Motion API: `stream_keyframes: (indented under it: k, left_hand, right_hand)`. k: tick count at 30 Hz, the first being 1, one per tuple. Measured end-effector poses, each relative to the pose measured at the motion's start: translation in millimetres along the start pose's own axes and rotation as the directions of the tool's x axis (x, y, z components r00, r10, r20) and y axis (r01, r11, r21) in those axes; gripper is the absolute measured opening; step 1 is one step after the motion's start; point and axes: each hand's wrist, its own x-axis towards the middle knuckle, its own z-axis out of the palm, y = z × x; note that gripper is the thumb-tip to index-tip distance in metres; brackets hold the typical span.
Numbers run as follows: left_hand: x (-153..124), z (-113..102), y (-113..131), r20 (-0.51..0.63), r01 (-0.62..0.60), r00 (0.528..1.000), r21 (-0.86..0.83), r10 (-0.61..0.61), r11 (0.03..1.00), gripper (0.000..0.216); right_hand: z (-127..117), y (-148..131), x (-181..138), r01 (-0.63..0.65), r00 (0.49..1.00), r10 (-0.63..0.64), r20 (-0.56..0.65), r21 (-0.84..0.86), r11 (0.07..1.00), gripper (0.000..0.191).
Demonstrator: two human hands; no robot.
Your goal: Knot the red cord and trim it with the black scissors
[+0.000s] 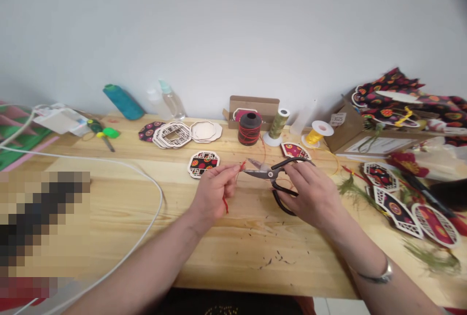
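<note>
My left hand (218, 186) pinches a piece of red cord (225, 205), with one end hanging below the palm and a short tip above the fingertips. In my right hand (310, 191) is a pair of black-handled scissors (270, 174), its blades apart and pointing left at the cord's tip. Whether the blades touch the cord I cannot tell. Just behind my left hand lies a scalloped ornament (204, 165) with a dark floral panel. A dark spool wound with red cord (250, 129) stands further back, and a thin strand trails from it toward the scissors.
Wooden frames (175, 134), a green thread spool (278, 128) and a yellow cord spool (316, 134) line the back. Finished-looking ornaments (397, 210) and a cardboard box (383, 135) with floral fabric sit right. A white cable (158, 193) crosses the left side. Dark scraps (279, 256) lie near the front edge.
</note>
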Motion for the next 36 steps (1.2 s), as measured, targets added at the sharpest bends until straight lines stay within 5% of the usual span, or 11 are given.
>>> stream_keyframes:
  k: [36]
  left_hand:
    - [-4, 4, -2, 0.058, 0.078, 0.996, -0.074, -0.074, 0.994, 0.017]
  right_hand:
    - [12, -7, -7, 0.032, 0.998, -0.040, -0.045, -0.176, 0.984, 0.028]
